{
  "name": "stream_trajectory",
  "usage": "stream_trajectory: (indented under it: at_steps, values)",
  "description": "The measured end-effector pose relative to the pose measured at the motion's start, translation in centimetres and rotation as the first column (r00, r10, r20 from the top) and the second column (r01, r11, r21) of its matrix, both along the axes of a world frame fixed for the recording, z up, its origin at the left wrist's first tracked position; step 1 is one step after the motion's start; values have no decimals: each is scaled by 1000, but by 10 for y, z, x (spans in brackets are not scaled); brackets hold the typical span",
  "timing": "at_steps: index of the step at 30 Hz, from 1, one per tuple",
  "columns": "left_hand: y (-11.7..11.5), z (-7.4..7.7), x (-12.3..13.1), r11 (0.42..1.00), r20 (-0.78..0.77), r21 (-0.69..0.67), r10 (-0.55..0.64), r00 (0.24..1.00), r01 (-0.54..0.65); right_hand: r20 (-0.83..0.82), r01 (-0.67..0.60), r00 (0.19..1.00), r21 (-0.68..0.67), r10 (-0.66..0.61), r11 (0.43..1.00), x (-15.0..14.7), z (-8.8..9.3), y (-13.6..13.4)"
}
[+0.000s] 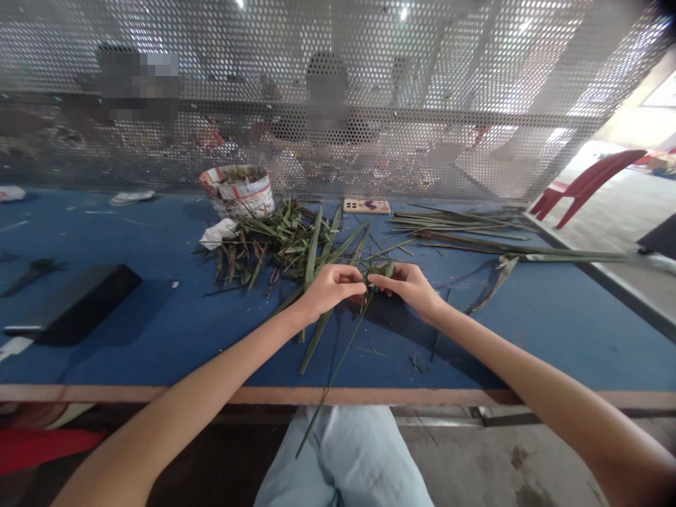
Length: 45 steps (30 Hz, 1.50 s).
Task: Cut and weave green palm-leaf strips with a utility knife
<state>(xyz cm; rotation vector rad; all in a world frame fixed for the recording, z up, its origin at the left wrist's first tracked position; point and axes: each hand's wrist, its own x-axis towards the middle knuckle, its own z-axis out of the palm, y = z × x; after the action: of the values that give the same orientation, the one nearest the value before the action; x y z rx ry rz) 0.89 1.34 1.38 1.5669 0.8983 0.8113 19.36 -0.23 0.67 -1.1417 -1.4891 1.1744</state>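
Note:
Both hands meet near the middle of the blue table (465, 359). My left hand (334, 287) pinches a green leaf piece (388, 270) from its left side, fingers closed. My right hand (408, 286) grips the same piece from the right, with thumb and fingers pressed together. A long thin strip (338, 375) hangs from between the hands over the table's front edge. Under and beyond my left hand lie long green leaf strips (313, 246). Something small and red shows just below the fingertips; what it is cannot be made out.
A heap of leaf scraps (285, 236) lies by a paper-covered basket (243, 191). Behind are a phone (366, 205) and a perforated metal screen (412, 91). Long leaves (475, 225) lie right, a black block (87, 303) left. A red chair (586, 184) stands beyond the table.

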Motion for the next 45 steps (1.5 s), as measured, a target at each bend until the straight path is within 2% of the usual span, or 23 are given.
stream_trajectory:
  at_steps: [5,8,11,14,18,21,24,27,31,35,39,42,45]
  values:
    - [-3,5,2,999,63,-37,23,998,-21,-87,26,996,18,-24,1000,-1,2,-1]
    - [-5,6,4,998,80,5,68,994,-69,-119,29,993,26,-26,999,-1,1,0]
    - [-4,6,5,990,116,46,131,985,-137,-82,42,996,36,-38,999,-1,1,0]
    - [2,6,0,984,184,-34,180,966,-177,-96,10,995,45,-6,999,-1,2,-1]
    - [13,11,-11,967,327,-248,147,933,-66,-271,-59,961,2,58,998,2,2,0]
    - [14,15,-14,963,324,-264,40,945,50,-345,-61,938,-46,41,997,6,2,3]
    - [8,17,-11,973,162,-157,-142,977,167,-280,-139,954,-94,108,986,10,5,4]
    - [1,15,-7,968,-24,-81,-238,971,236,-126,-309,947,-83,297,948,12,11,4]
    - [1,11,-5,975,-89,-70,-219,972,213,51,-419,905,-68,423,905,17,18,6]
    - [3,10,-5,982,-93,-77,-181,979,174,95,-460,879,-86,467,884,23,16,13]
    - [2,6,-3,984,-130,-54,-176,976,170,217,-485,840,-107,497,868,29,13,19]
    - [0,7,-3,980,-157,-33,-200,967,197,284,-479,838,-27,466,878,31,15,21]
    - [-3,23,-7,977,-209,88,-170,963,192,258,-421,882,60,393,905,30,19,20]
